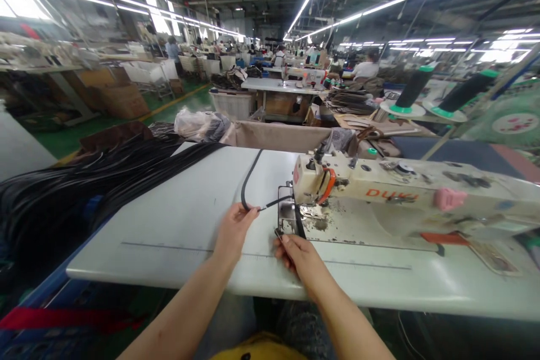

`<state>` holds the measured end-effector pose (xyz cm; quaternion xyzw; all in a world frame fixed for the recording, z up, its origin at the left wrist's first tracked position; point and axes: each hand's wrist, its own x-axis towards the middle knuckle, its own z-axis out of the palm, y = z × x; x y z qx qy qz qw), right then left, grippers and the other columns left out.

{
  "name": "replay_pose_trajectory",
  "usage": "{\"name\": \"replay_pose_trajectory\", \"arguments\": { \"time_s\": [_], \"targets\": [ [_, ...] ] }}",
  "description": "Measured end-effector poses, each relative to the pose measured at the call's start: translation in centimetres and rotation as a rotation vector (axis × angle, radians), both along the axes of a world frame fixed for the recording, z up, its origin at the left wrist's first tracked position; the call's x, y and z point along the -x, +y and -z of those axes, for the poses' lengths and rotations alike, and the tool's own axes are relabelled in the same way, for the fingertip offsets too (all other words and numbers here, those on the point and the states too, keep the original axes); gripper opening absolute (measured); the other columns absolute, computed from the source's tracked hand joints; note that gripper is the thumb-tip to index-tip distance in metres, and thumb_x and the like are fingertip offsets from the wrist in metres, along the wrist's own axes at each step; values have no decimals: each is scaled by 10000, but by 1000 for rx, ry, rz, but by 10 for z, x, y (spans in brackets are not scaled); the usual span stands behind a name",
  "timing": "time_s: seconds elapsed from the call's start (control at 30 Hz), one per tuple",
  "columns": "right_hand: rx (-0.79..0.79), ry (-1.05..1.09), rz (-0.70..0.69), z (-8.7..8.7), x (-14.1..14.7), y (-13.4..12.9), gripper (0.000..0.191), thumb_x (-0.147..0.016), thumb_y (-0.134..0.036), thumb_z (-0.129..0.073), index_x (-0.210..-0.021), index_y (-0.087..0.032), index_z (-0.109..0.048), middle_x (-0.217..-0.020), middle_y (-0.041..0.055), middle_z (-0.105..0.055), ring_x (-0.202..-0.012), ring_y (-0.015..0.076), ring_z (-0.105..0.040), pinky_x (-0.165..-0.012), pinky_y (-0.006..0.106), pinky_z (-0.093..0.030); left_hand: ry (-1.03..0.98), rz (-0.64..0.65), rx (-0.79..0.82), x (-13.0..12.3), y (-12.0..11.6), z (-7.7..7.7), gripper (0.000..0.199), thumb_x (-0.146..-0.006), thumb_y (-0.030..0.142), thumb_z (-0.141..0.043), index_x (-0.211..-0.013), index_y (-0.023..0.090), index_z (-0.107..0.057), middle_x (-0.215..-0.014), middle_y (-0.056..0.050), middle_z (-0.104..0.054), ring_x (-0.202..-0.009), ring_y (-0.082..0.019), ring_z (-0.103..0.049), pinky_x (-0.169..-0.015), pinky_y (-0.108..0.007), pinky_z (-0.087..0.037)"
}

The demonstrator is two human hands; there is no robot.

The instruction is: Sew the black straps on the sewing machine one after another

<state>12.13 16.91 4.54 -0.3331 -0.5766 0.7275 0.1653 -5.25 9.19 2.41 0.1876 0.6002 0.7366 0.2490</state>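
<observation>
My left hand (234,228) pinches a narrow black strip (246,183) between thumb and fingers, just left of the sewing machine (358,185). From there the strip curves back across the white table, and another dark length runs from the fingertips toward the machine head. A short pale bit shows by the fingertips. In front of the needle plate (287,211), my right hand (299,256) is closed on something small and dark, too little of it showing to name. Close by its fingers, a black strip piece (300,222) lies beside the plate.
A large bundle of black strips (139,171) drapes over the left side of the white table (177,225). Behind the table stands a fabric-lined bin (278,135). Thread cones (413,90) rise at the right. Other people and machines are farther back.
</observation>
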Motion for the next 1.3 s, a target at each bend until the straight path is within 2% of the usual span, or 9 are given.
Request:
{"name": "replay_pose_trajectory", "arguments": {
  "time_s": [0.3, 0.5, 0.67, 0.8, 0.9, 0.97, 1.07, 1.2, 1.3],
  "targets": [
    [86, 56, -110, 1, 37, 1, 629, -774, -762, -682, -878, -142, -693, -670, 3, -590, -463, 50, -308, -444, 206, -151, 70, -13, 28, -16, -46, -6, 299, -809, 436, -812, -948, 211, -674, -1103, -94, -804, -1082, -244, -745, -990, -376, -561],
    [-40, 40, -183, -4, 47, -6, 541, -856, -718, -560, -828, -184, -637, -577, -68, -433, -446, 66, -231, -455, 231, -166, 99, -25, 22, -20, -63, -5, 273, -840, 412, -799, -983, 214, -675, -1131, -96, -799, -1071, -238, -744, -965, -362, -571],
    [-343, -30, -122, -11, 29, -4, 299, -865, -504, -652, -788, -224, -581, -663, -42, -491, -616, 143, -442, -591, 266, -339, 104, 2, 89, -17, -68, -14, 321, -823, 465, -800, -963, 206, -671, -1063, -95, -809, -1011, -247, -756, -945, -377, -578],
    [-1088, -391, -40, -8, -3, -1, 44, -866, -201, -654, -907, -205, -639, -927, 57, -634, -894, 231, -587, -797, 330, -445, 78, 139, 172, -7, -72, -21, 369, -803, 518, -786, -918, 197, -647, -1039, -105, -802, -1021, -253, -744, -933, -371, -568],
    [-1426, -701, 27, 0, -25, 1, 394, -918, -155, -611, -1310, -186, -631, -1155, 124, -656, -1038, 272, -643, -831, 343, -497, 32, 226, 240, 2, -75, -23, 393, -779, 530, -774, -916, 196, -621, -951, -90, -790, -918, -237, -743, -875, -365, -568],
    [-1456, -839, -11, 6, -36, 2, 498, -970, -194, -583, -1466, -214, -541, -1126, 97, -689, -940, 243, -697, -739, 316, -514, 57, 279, 303, 9, -77, -21, 384, -775, 525, -755, -913, 195, -615, -821, -52, -754, -772, -200, -705, -774, -331, -551],
    [-1423, -945, -121, 9, -44, 1, 516, -1000, -183, -538, -1513, -233, -509, -1043, 48, -740, -774, 199, -733, -639, 293, -509, 141, 308, 385, 21, -82, -18, 390, -800, 536, -697, -969, 190, -634, -681, 8, -651, -644, -159, -596, -631, -275, -464],
    [-1416, -997, -196, 6, -44, -1, 507, -1028, -196, -501, -1535, -211, -498, -1051, 58, -771, -763, 211, -763, -608, 295, -530, 277, 200, 500, 45, -91, -14, 562, -844, 623, -585, -1161, 166, -671, -604, 44, -532, -591, -163, -525, -579, -275, -395],
    [-1434, -1007, -211, 5, -43, 1, 482, -1051, -239, -483, -1532, -207, -507, -1063, 73, -784, -761, 221, -773, -619, 305, -558, 398, 97, 574, 71, -104, -10, 615, -866, 630, -505, -1174, 138, -708, -650, 10, -583, -556, -162, -503, -557, -289, -389]
  ]
}}
